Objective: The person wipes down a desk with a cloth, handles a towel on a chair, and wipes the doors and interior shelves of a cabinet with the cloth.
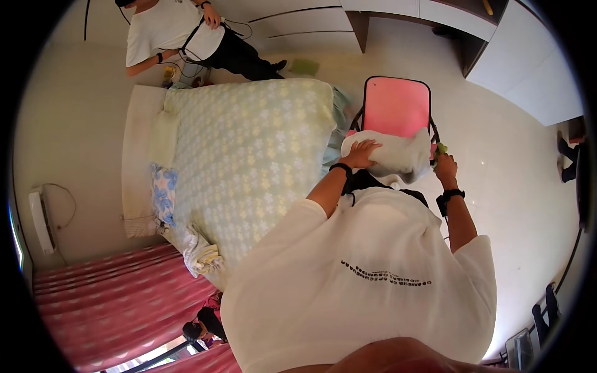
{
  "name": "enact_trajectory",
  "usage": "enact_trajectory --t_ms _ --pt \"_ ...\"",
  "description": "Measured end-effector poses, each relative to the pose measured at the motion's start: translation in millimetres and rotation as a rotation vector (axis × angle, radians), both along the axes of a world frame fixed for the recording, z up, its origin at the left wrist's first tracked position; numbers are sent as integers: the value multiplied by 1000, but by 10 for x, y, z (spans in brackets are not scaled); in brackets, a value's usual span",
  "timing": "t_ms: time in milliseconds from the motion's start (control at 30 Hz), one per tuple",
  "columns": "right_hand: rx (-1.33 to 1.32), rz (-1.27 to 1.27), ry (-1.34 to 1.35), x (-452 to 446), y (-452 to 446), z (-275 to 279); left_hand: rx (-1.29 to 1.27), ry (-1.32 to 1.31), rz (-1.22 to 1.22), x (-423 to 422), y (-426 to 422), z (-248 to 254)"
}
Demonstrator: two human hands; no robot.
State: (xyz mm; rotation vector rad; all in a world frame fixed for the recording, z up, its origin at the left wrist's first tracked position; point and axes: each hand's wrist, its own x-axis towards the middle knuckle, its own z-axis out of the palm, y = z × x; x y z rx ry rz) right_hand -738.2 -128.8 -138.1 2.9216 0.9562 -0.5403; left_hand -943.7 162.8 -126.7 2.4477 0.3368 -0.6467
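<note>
My left hand [362,153] lies with fingers stretched out on a bundle of white cloth [401,152], pressing on its left side. The cloth rests on the seat of a chair with a pink-red back [398,105] and a dark frame. At the cloth's right edge, my right hand [446,166] is closed on a small green object [441,148], whose kind I cannot make out. Part of the seat is hidden under the cloth. Both my wrists wear black bands.
A bed [255,143] with a pale green flowered cover stands left of the chair. Another person [180,34] is beyond it. Crumpled clothing [200,252] lies on the bed's near corner, a blue-flowered pillow [164,194] by the headboard. Drawers [305,25] line the far wall.
</note>
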Motion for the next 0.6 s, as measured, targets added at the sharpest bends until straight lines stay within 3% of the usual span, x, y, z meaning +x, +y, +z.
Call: enact_trajectory --t_ms 133,300,367,500,567,600 --pt "127 217 -111 -202 182 109 29 19 27 -119 160 17" --pt "186 216 -120 -191 169 171 25 -15 5 -86 229 -185" --pt "185 32 132 -45 153 239 31 18 -6 -10 244 -152" --pt "263 -72 245 208 152 -41 47 35 -57 23 251 -127" --pt "80 -124 345 248 253 -89 99 43 -73 69 275 -94" --pt "49 -111 234 196 316 -79 89 30 -103 76 304 -166"
